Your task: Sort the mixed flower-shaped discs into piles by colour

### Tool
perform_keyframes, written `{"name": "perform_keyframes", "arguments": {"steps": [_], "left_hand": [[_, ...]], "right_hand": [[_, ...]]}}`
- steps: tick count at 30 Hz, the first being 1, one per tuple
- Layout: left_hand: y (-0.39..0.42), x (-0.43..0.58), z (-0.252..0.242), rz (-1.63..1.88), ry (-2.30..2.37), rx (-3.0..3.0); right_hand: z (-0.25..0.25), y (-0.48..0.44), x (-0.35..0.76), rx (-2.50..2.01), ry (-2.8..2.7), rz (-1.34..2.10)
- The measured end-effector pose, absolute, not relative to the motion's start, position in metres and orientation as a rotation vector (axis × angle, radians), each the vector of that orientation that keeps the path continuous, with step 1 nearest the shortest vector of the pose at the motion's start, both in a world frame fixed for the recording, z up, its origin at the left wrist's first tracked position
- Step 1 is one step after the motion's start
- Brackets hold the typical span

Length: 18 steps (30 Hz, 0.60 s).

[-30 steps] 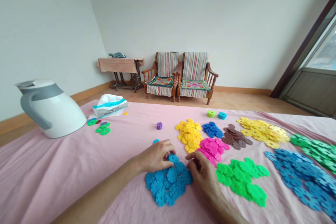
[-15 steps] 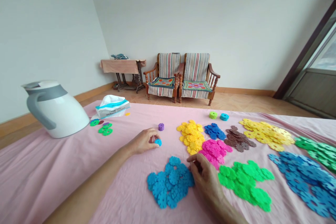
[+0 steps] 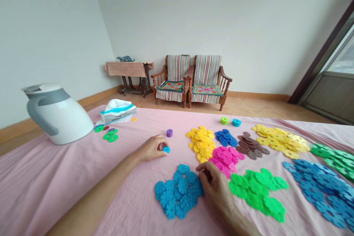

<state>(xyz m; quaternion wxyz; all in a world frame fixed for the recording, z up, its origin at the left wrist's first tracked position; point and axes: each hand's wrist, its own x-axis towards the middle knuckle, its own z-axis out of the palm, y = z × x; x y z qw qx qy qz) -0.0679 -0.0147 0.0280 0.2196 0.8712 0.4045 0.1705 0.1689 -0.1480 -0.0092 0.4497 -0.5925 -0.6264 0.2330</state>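
My left hand (image 3: pixel 154 147) pinches a small blue flower-shaped plastic disc (image 3: pixel 166 149) between thumb and fingers, low over the pink cloth. Whether it is one disc or a short stack, I cannot tell. My right hand (image 3: pixel 212 182) is at the right edge of a loose pile of blue discs (image 3: pixel 179 191). Its fingers are curled, with thumb and index tips close together; anything between them is too small to make out. Just beyond my left hand stands a purple stack of discs (image 3: pixel 169 132). Pink discs (image 3: pixel 225 158) and bright green discs (image 3: pixel 258 191) lie beside my right hand.
Yellow (image 3: pixel 201 142), dark blue (image 3: pixel 226 138) and brown (image 3: pixel 251 145) disc piles lie farther back. Small lime (image 3: pixel 224 120) and blue (image 3: pixel 236 122) stacks stand behind them. A white jug (image 3: pixel 63 118) and tissue box (image 3: pixel 118 112) are at left; more piles spread right.
Almost nothing differs. The right hand has shifted very slightly left at the edge of the blue pile; the left hand stays in place with its blue disc.
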Motion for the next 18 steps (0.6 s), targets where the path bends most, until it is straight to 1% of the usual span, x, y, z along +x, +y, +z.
{"name": "perform_keyframes", "arguments": {"steps": [5, 10, 14, 18], "left_hand": [[-0.014, -0.070, 0.029, 0.456, 1.105, 2.423], [-0.023, -0.064, 0.042, 0.531, 1.041, 2.476], [-0.042, -0.046, 0.055, 0.369, 0.852, 2.441], [-0.059, -0.029, 0.055, 0.282, 0.728, 2.510]], "right_hand": [[-0.011, -0.148, 0.169, -1.462, -1.546, 0.594], [-0.015, -0.146, 0.172, -1.438, -1.485, 0.651], [-0.018, -0.143, 0.174, -1.434, -1.449, 0.691], [-0.018, -0.143, 0.174, -1.434, -1.453, 0.688]]}}
